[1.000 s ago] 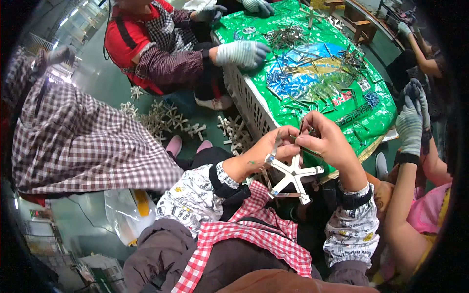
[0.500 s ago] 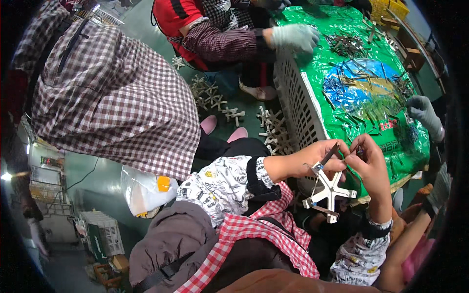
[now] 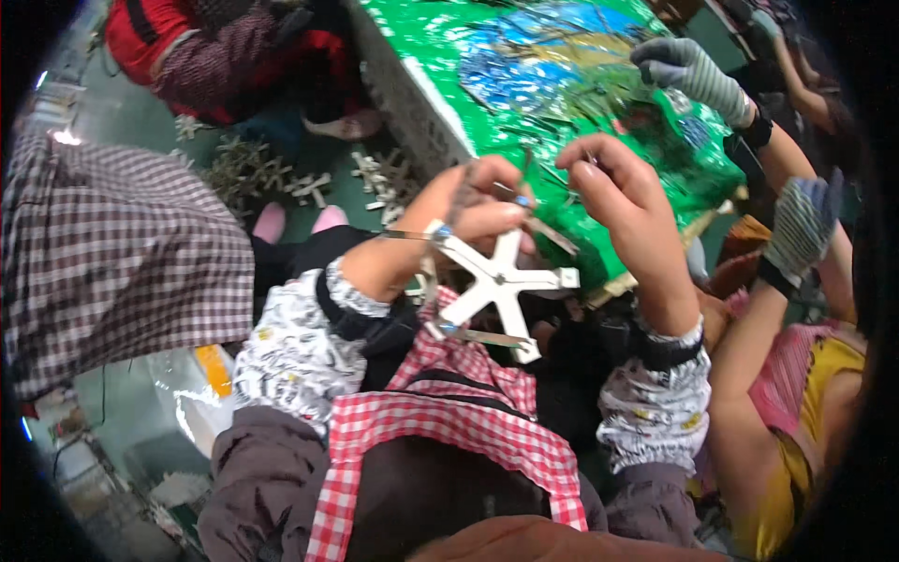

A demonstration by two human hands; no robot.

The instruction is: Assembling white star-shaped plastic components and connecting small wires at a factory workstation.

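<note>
One white five-armed star [image 3: 513,279], pinched in left hand [image 3: 473,208] grip. Right hand [image 3: 626,199], raised nearby; cannot tell whether its grip pinches anything.

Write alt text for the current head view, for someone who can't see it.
A person's left hand holds a white five-armed piece bearing thin strips; the curled right hand is raised just apart from it. Beyond, a co-worker's gloved hand shows against a littered green plastic sheet.

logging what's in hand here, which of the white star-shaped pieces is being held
The five-armed star piece gripped by one arm in the left hand; the other star pieces lie on the floor.
</note>
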